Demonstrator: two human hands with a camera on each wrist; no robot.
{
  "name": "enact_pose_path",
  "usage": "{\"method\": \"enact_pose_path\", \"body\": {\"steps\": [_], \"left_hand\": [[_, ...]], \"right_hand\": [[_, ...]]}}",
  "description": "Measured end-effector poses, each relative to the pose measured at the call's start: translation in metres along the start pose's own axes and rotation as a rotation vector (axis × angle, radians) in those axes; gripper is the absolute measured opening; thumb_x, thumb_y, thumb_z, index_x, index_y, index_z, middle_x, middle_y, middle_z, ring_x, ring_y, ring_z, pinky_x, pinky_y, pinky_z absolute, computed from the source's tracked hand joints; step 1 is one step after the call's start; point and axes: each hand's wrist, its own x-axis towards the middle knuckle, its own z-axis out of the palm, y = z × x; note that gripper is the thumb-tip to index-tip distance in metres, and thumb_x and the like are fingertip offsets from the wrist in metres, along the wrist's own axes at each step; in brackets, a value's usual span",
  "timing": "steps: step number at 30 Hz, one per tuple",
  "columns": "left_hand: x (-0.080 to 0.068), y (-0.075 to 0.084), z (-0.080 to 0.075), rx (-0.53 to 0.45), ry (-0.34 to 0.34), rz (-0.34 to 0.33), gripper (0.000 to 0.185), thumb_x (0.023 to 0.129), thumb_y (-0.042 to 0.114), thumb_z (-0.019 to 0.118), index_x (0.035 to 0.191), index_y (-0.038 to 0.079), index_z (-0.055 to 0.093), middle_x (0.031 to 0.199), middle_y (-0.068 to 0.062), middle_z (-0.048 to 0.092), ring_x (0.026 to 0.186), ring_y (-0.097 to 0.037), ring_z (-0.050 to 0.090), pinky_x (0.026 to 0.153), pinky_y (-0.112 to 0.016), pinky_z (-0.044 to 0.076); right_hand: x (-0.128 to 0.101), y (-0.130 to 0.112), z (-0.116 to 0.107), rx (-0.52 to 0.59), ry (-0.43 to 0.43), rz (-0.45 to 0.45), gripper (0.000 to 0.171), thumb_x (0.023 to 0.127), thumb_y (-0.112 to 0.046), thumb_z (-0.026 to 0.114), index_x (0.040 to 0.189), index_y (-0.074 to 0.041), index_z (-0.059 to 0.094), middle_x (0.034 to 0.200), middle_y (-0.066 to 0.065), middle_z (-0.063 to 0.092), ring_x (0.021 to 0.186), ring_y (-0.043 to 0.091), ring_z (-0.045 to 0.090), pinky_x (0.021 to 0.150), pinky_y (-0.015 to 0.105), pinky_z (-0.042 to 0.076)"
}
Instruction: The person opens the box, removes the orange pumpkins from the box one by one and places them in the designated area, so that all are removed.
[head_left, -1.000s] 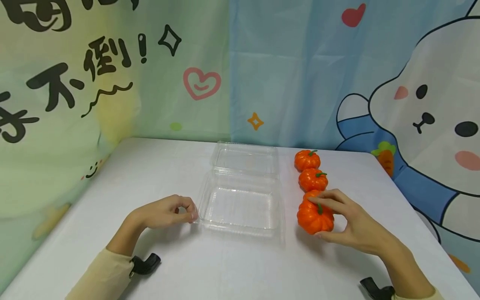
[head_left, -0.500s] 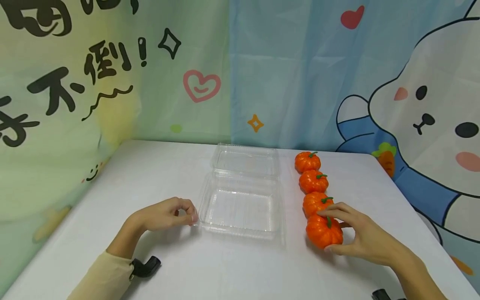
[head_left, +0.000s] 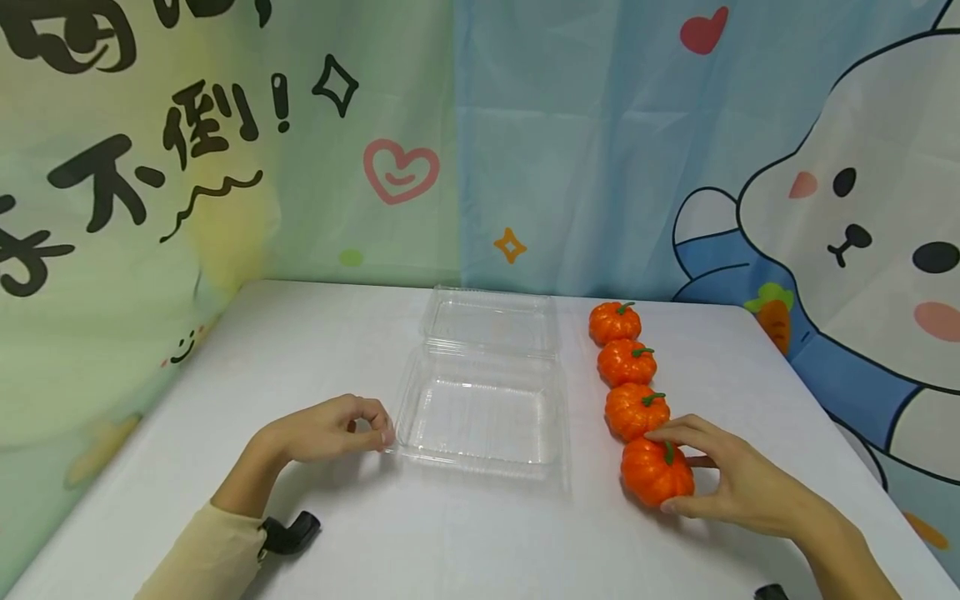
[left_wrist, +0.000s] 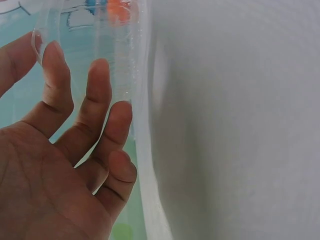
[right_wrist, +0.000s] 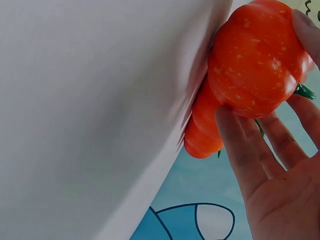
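Note:
A small orange toy pumpkin (head_left: 654, 473) with a green stem rests at the near end of a row on the table. My right hand (head_left: 738, 483) holds it between thumb and fingertips; the right wrist view shows the fingers around the pumpkin (right_wrist: 257, 60). A clear plastic clamshell box (head_left: 480, 461) lies opened out, its lid (head_left: 491, 323) folded back away from me. At its near left corner my left hand (head_left: 330, 429) pinches the rim with thumb and index finger. In the left wrist view, the other fingers (left_wrist: 97, 95) are loosely bent.
Other orange pumpkins (head_left: 636, 411), (head_left: 626, 362) and a farther pumpkin (head_left: 614, 323) line up behind the held one, right of the box. A white cloth covers the table (head_left: 465, 542). A printed curtain (head_left: 570, 150) hangs along the back edge.
My right hand has moved the nearest pumpkin toward me and slightly right, from above the row down to its near end. My left hand keeps its place on the box.

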Motion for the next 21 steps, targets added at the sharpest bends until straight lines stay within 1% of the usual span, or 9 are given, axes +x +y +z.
{"method": "enact_pose_path", "body": {"steps": [4,7,13,15,19,21], "left_hand": [[0.0014,0.0023,-0.0009,0.001,-0.006,0.008,0.011,0.100,0.023,0.064,0.092,0.017,0.070,0.102,0.006,0.069,0.092,-0.012,0.056,0.077,-0.029,0.045],[0.0029,0.0031,-0.0014,-0.001,-0.003,0.015,0.012,0.100,0.023,0.064,0.092,0.017,0.070,0.101,0.005,0.069,0.090,-0.012,0.056,0.076,-0.029,0.045],[0.0048,0.0036,-0.0007,0.004,-0.005,-0.005,0.019,0.102,0.029,0.062,0.091,0.016,0.069,0.098,0.005,0.068,0.083,-0.015,0.052,0.070,-0.027,0.042],[0.0042,0.0035,-0.0008,0.008,-0.004,-0.011,0.021,0.103,0.031,0.061,0.092,0.015,0.069,0.097,0.005,0.067,0.083,-0.016,0.052,0.070,-0.027,0.042],[0.0010,0.0036,-0.0032,0.029,0.022,-0.013,0.022,0.104,0.032,0.059,0.095,0.014,0.070,0.102,0.004,0.069,0.094,-0.015,0.056,0.079,-0.030,0.044],[0.0001,0.0037,-0.0052,0.039,0.040,-0.010,0.022,0.105,0.031,0.058,0.097,0.015,0.070,0.104,0.003,0.070,0.098,-0.015,0.057,0.083,-0.031,0.044]], "right_hand": [[-0.0031,0.0010,-0.0017,0.008,-0.001,0.024,0.067,0.075,-0.042,0.091,0.134,-0.028,0.061,0.129,-0.002,0.056,0.116,0.000,0.051,0.082,0.043,0.060],[-0.0050,0.0022,-0.0029,0.010,-0.002,0.037,0.068,0.075,-0.042,0.091,0.135,-0.029,0.061,0.130,-0.001,0.055,0.116,0.002,0.052,0.082,0.044,0.060],[-0.0068,0.0039,-0.0029,0.007,-0.001,0.036,0.072,0.076,-0.042,0.091,0.139,-0.026,0.058,0.131,0.000,0.056,0.114,0.005,0.055,0.082,0.040,0.060],[-0.0073,0.0036,-0.0029,-0.004,0.000,0.035,0.074,0.076,-0.043,0.090,0.140,-0.026,0.057,0.131,0.000,0.057,0.115,0.009,0.057,0.082,0.039,0.060],[-0.0077,0.0017,-0.0043,-0.034,0.018,0.040,0.075,0.076,-0.045,0.090,0.140,-0.025,0.057,0.132,0.001,0.057,0.116,0.023,0.059,0.083,0.037,0.060],[-0.0074,0.0002,-0.0054,-0.048,0.038,0.037,0.072,0.077,-0.044,0.089,0.139,-0.024,0.057,0.132,0.002,0.058,0.114,0.026,0.059,0.082,0.036,0.060]]}}
